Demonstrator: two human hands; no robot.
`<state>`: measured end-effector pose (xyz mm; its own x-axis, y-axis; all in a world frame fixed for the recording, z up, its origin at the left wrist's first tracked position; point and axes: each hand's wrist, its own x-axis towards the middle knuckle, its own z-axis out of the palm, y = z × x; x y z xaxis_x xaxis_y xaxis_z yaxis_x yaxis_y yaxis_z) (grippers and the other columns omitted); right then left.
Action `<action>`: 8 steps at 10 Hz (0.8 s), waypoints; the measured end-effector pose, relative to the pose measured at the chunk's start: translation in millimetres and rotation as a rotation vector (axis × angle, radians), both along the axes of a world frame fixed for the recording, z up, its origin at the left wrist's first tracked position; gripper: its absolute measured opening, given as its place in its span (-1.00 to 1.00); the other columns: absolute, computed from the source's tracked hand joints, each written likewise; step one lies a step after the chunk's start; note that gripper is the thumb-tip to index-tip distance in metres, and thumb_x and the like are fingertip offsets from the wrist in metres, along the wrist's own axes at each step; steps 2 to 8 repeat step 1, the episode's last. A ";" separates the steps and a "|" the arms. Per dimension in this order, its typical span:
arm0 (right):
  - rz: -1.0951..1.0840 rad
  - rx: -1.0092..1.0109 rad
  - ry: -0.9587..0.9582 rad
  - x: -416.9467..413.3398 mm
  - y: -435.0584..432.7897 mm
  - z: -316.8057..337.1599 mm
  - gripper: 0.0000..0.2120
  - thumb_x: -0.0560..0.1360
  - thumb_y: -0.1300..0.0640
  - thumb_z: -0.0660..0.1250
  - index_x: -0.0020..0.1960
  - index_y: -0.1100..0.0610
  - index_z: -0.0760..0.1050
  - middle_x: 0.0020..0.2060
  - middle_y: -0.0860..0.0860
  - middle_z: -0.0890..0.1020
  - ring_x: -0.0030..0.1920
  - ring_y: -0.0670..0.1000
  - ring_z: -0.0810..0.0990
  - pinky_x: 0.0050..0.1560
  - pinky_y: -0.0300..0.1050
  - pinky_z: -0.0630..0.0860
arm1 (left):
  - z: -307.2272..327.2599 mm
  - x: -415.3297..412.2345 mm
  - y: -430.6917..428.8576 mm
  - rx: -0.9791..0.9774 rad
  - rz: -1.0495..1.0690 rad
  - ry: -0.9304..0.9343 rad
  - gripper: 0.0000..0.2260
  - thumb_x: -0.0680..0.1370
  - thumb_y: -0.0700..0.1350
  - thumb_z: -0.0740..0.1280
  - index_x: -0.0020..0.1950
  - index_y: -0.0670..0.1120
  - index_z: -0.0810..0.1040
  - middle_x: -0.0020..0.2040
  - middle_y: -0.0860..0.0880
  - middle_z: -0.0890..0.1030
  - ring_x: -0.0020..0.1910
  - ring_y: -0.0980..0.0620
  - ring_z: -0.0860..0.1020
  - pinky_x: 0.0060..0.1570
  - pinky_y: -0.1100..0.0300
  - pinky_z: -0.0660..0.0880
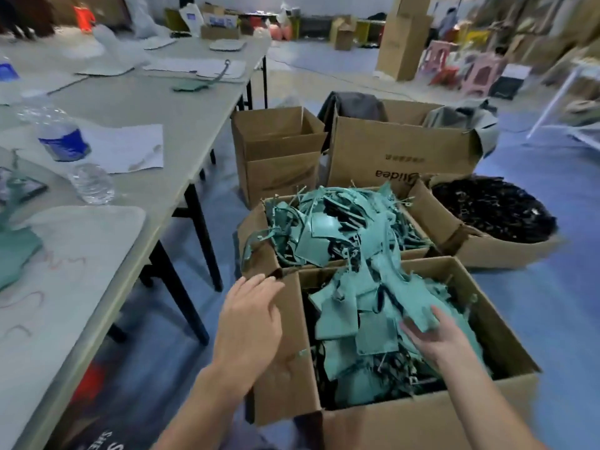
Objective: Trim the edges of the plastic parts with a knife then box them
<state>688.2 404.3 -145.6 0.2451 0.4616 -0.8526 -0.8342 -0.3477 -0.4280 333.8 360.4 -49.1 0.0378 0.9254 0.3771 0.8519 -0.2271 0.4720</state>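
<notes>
Grey table (181,125) left of frame, blue floor (552,303) | "Midea" upside-down on centre carton (373,147) | left hand (250,323) flat on near box flap (292,339) | right hand (438,342) pinches teal part (418,315)

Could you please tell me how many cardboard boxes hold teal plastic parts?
2: the near box, where the right hand grips a part, and the far box behind it. Background boxes are unclear.

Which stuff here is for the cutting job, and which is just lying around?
For the job: teal plastic parts, near brown cardboard box holding them, right hand gripping one, left hand at its flap.
Lying about: clear plastic water bottles, white paper sheet, black scraps.
</notes>
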 end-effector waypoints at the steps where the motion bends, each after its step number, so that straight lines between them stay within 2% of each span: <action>1: 0.015 -0.122 0.144 -2.9 -7.0 -26.9 -0.48 0.68 0.12 0.29 0.56 0.24 0.23 0.50 0.32 0.35 0.42 0.36 0.43 0.35 0.25 0.49 | -9.9 -5.8 2.3 -0.068 0.073 -0.046 -0.66 0.49 -0.28 0.44 0.22 0.01 0.68 0.26 0.06 0.64 0.36 0.03 0.50 0.48 0.08 0.25; 8: 0.015 -0.122 0.144 -2.9 -7.0 -26.9 -0.48 0.68 0.12 0.29 0.56 0.24 0.23 0.50 0.32 0.35 0.42 0.36 0.43 0.35 0.25 0.49 | -9.9 -5.8 2.3 -0.068 0.073 -0.046 -0.66 0.49 -0.28 0.44 0.22 0.01 0.68 0.26 0.06 0.64 0.36 0.03 0.50 0.48 0.08 0.25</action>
